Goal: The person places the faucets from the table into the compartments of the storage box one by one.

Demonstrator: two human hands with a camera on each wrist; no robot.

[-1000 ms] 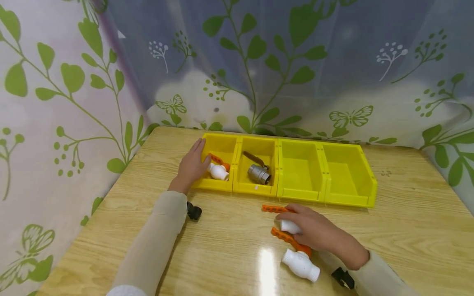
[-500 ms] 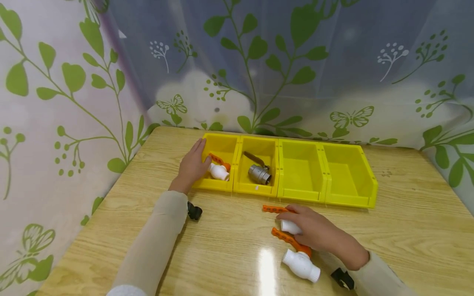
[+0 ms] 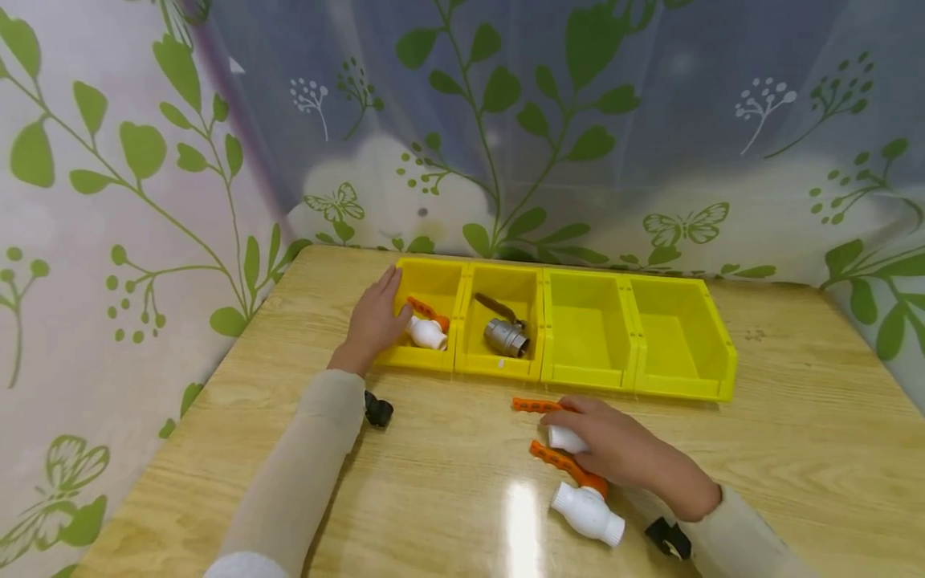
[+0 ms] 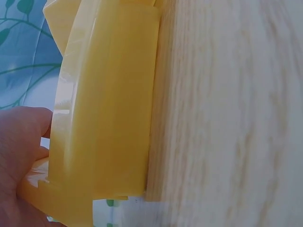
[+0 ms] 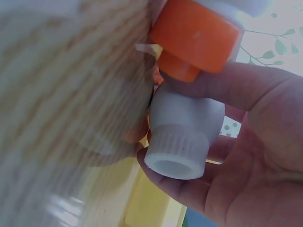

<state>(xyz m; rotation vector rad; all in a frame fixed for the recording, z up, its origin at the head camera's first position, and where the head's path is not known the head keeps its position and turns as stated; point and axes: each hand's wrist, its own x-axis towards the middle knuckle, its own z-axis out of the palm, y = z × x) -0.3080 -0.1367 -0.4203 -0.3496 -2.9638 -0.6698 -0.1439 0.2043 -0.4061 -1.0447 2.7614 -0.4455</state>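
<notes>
My left hand (image 3: 368,325) grips the left side wall of the leftmost yellow bin (image 3: 415,359); in the left wrist view the thumb and fingers lie on both sides of its rim. Inside that bin lies a white plastic ball valve with an orange lever (image 3: 428,332). On the table, my right hand (image 3: 625,449) holds another white ball valve (image 5: 184,118) around its body, its orange lever (image 3: 535,405) pointing left; the palm partly hides it. Just nearer to me lies a third white ball valve (image 3: 588,515), its orange lever pointing up and left.
Four joined yellow bins would be several compartments in one row; the second holds a metal ball valve (image 3: 506,338) with a dark lever. The two right bins (image 3: 588,377) stand beside it. A patterned curtain (image 3: 549,160) hangs behind the wooden table (image 3: 433,482).
</notes>
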